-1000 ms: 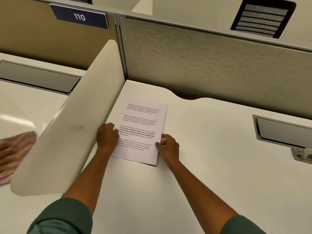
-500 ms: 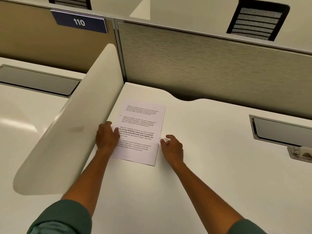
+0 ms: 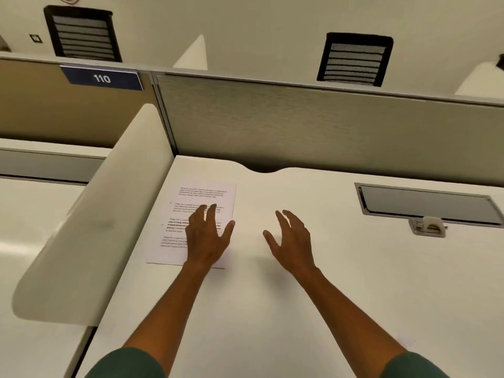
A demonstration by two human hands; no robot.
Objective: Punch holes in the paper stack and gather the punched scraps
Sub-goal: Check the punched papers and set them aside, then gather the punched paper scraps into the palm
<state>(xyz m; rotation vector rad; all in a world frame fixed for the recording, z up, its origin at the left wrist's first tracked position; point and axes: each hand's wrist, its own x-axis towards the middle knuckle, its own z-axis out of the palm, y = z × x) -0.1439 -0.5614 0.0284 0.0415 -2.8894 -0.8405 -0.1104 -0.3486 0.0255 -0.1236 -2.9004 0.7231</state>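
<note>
A printed paper stack [image 3: 203, 196] lies flat on the white desk [image 3: 272, 309], near its back left corner. My left hand [image 3: 208, 237] hovers over the stack's lower right part with fingers spread, holding nothing. My right hand [image 3: 290, 240] is open over bare desk to the right of the paper, apart from it. A small silver hole punch [image 3: 428, 227] sits far right, just in front of a desk hatch. Both forearms come in from the bottom edge in green sleeves.
A curved white side divider [image 3: 90, 227] rises along the desk's left edge. A grey partition [image 3: 313, 126] closes the back, with a cable notch [image 3: 266, 170] below it. A grey rectangular hatch [image 3: 428, 201] is set into the desk at right. Black chair backs [image 3: 354, 60] show beyond the partition.
Both hands let go of the paper's edges and lifted with fingers spread. The left hand moved right over the sheet, the right hand moved farther right. The view tilted up.
</note>
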